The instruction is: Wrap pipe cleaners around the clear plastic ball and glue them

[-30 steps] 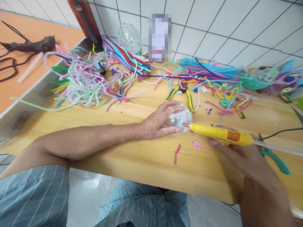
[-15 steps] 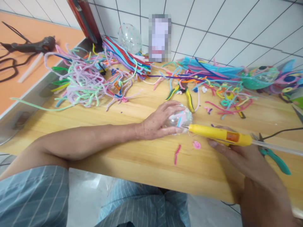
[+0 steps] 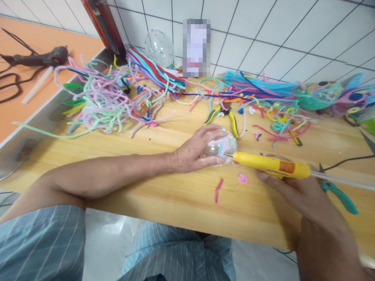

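Note:
My left hand [image 3: 199, 150] is closed around a clear plastic ball [image 3: 216, 148] that has pale pink and light blue pieces on it. The ball sits on the wooden table [image 3: 164, 207]. My right hand [image 3: 295, 187] grips a yellow glue gun [image 3: 269, 164] with a clear glue stick out of its back end. The gun's metal tip points left and meets the ball's near side by my left thumb; whether it touches is hard to make out. A pink coil [image 3: 242, 178] and a short dark pink pipe cleaner piece [image 3: 218, 190] lie in front of the ball.
Loose pipe cleaners [image 3: 102, 97] heap at the left, with bundles [image 3: 260, 84] along the wall. Yellow-black pliers [image 3: 233, 121] lie behind the ball, teal-handled pliers [image 3: 341, 195] at the right. A phone [image 3: 196, 48] leans on the tiles by another clear ball [image 3: 159, 47]. A black glue gun [image 3: 43, 57] rests far left.
Almost nothing differs. The whole view has shifted very slightly; both hands, the ball and the glue gun keep the same positions relative to each other.

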`<state>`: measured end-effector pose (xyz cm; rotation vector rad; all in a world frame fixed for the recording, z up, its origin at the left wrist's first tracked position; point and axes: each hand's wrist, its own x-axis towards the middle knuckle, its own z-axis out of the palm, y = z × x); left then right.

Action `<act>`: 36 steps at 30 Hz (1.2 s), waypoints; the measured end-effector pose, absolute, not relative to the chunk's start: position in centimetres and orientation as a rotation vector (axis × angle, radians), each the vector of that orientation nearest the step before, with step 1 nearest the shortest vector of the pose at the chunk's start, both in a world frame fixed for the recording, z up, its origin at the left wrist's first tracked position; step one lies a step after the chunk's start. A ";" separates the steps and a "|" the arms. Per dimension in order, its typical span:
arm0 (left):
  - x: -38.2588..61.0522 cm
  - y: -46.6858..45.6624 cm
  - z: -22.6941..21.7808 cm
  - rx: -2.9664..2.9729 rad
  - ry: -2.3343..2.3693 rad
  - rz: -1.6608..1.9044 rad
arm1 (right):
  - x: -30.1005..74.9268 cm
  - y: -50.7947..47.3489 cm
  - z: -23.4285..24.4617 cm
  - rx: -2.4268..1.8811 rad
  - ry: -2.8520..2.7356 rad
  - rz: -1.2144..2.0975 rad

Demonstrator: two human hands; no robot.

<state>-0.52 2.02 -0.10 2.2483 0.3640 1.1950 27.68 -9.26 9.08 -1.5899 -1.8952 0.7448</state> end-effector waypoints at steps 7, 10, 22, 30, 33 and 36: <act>-0.5 2.0 -0.2 2.246 0.373 1.194 | 28.0 -9.2 9.3 -1.587 -1.900 0.719; -0.4 2.0 -0.2 2.246 0.372 1.203 | 27.9 -9.2 9.1 -1.605 -1.907 0.768; -0.6 2.0 -0.1 2.224 0.373 1.169 | 27.9 -9.2 9.1 -1.648 -1.880 0.790; -0.5 2.0 -0.1 2.239 0.393 1.150 | 27.7 -9.2 9.1 -1.614 -1.853 0.796; -0.5 2.0 -0.1 2.251 0.379 1.160 | 27.7 -9.2 9.1 -1.616 -1.816 0.787; -0.5 2.0 -0.1 2.253 0.376 1.178 | 27.6 -9.3 9.0 -1.655 -1.792 0.846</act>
